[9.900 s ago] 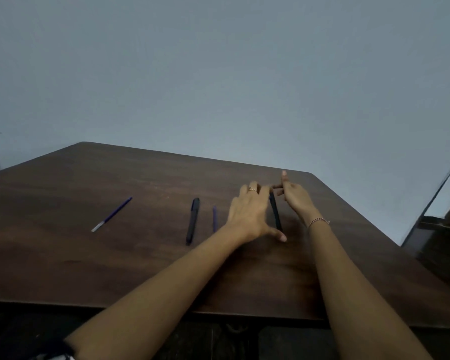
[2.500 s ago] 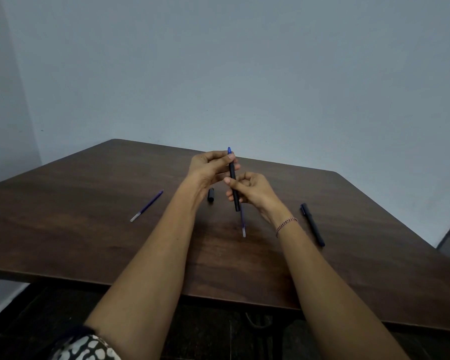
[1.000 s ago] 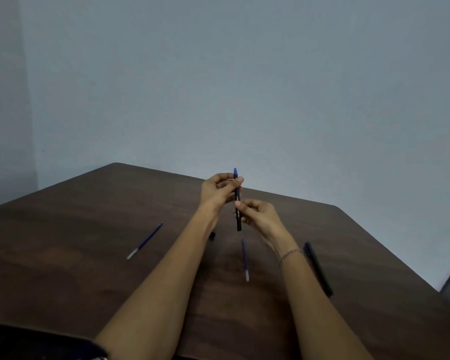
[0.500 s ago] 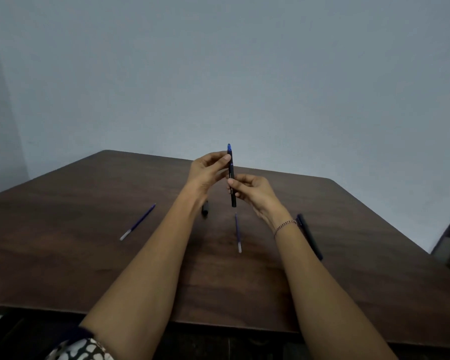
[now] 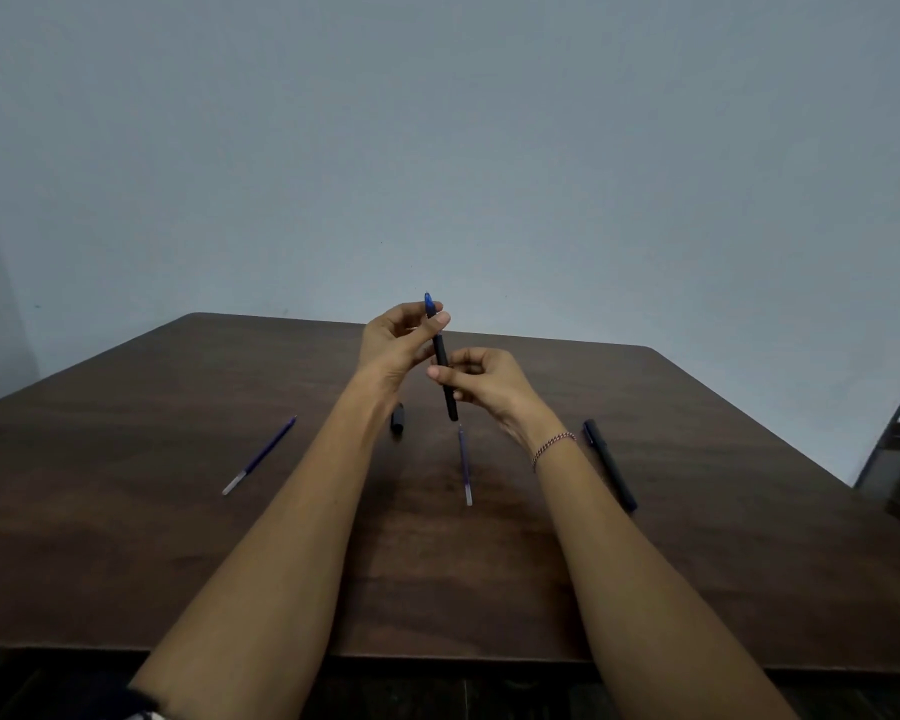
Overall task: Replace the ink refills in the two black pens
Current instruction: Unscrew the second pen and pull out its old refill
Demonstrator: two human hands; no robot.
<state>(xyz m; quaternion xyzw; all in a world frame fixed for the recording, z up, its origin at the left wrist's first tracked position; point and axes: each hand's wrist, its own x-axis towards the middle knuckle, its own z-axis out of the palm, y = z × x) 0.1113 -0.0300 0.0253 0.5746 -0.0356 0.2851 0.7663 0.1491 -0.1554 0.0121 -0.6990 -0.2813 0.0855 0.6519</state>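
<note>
Black pen [image 5: 444,371] pinched between both hands [image 5: 440,350], seemingly.

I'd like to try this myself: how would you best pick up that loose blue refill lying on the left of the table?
Pinch the blue refill near the middle of its thin shaft, coming straight down from above. It lies flat on the table, slanting, with open wood on both sides, so put thumb and finger across its width. Its pale end points toward the person.

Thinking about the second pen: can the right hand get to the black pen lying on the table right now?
Probably not yet: the right hand grips the held pen. The black pen lies unobstructed beside that wrist.
</note>
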